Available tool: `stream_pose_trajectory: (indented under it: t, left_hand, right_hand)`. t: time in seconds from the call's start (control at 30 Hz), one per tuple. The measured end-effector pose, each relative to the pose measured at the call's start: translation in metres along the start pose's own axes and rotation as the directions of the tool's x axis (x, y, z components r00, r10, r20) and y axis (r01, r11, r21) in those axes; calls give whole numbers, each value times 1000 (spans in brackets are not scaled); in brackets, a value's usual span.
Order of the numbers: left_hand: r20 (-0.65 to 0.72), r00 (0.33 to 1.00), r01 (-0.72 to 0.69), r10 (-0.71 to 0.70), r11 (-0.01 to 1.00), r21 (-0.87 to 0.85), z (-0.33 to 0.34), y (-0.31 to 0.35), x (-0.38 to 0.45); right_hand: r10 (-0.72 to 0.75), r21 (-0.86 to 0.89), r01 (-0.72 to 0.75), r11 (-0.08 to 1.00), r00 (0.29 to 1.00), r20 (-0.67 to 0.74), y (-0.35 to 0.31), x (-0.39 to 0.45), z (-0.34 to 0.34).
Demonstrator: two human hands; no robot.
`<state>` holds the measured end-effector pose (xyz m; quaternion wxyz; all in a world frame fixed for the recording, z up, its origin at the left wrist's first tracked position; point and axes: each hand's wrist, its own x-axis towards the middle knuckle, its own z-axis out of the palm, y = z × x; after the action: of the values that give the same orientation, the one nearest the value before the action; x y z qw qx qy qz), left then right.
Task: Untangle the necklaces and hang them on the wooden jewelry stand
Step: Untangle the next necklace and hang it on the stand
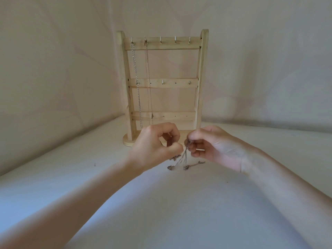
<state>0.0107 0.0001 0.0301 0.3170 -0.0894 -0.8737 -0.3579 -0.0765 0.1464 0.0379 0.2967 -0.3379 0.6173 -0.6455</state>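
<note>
Tangled chains [181, 159]: thin metal strands, pinched between both hands just in front of the stand, fanning downward; lower ends with small clasps or pendants rest on the table [161, 203]. Strand count not resolvable.
Left hand [154, 146]: fingers curled, thumb and forefinger pressed together on the strands at their top.
Right hand [210, 144]: palm toward camera, fingertips pinching the same bundle from the other side. Hands nearly touching.
Stand [162, 83]: pale wood, upright, two side posts, three crossbars, small metal hooks, rounded feet. Hands cover its lower middle.
Silver chain [136, 81], coarse links, hangs from leftmost top hook; finer copper chain [148, 81] from the second. Other hooks bare.
Table and backdrop [53, 60]: plain off-white cloth, creased.
</note>
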Motion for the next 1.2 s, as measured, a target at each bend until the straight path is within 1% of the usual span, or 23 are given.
stream_pose_trajectory:
  t: [0.03,0.1,0.17,0.33,0.47,0.6,0.7,0.77,0.8,0.83,0.9,0.97,1.07,1.13,1.2]
  left_hand:
    - [0,999,53,-53,997,-51,-1,0,1]
    - [9,994,111,-111,985,-130,-2,0,3]
    - [26,994,112,-109,980,-162,-2,2,3]
    - [20,999,33,-31,992,-123,-1,7,2]
    - [8,1000,-12,13,999,-37,-2,9,1]
    - [4,1000,-9,9,1000,-29,-1,10,1]
    - [25,999,29,-27,997,-67,-2,13,1]
    - [42,996,80,-75,990,-119,-2,14,1]
    - [54,991,129,-121,978,-167,-3,14,2]
    - [71,981,192,-181,956,-221,-4,14,3]
    - [109,944,330,-311,887,-322,-8,12,4]
    - [150,891,451,-429,798,-400,-10,10,5]
    - [203,821,562,-534,691,-454,-9,8,5]
    - [220,794,599,-567,665,-447,-6,8,4]
    - [225,776,620,-589,646,-446,-4,8,3]
  right_hand:
    - [-2,25,2,1000,1000,-4,-1,0,0]
    - [2,47,-2,999,1000,3,-1,0,0]
    - [3,49,-3,999,1000,5,-2,0,1]
    - [0,59,1,998,1000,-18,-2,0,1]
    - [12,41,-11,999,1000,-17,0,0,1]
    - [14,11,-14,1000,1000,4,0,0,2]
    - [28,11,-28,1000,999,35,-2,-2,3]
    - [32,16,-33,999,999,41,-3,-3,4]
    - [21,20,-21,1000,999,25,-2,-3,3]
    - [-5,15,6,1000,1000,-11,-2,-3,2]
    - [-105,-29,103,994,989,-104,-3,-2,0]
    - [-220,-125,203,971,964,-150,-5,-2,1]
    - [-353,-364,290,885,928,-116,-5,-2,11]
    - [-432,-483,346,804,899,-75,-4,-1,19]
    - [-472,-529,375,761,880,-55,-1,0,21]
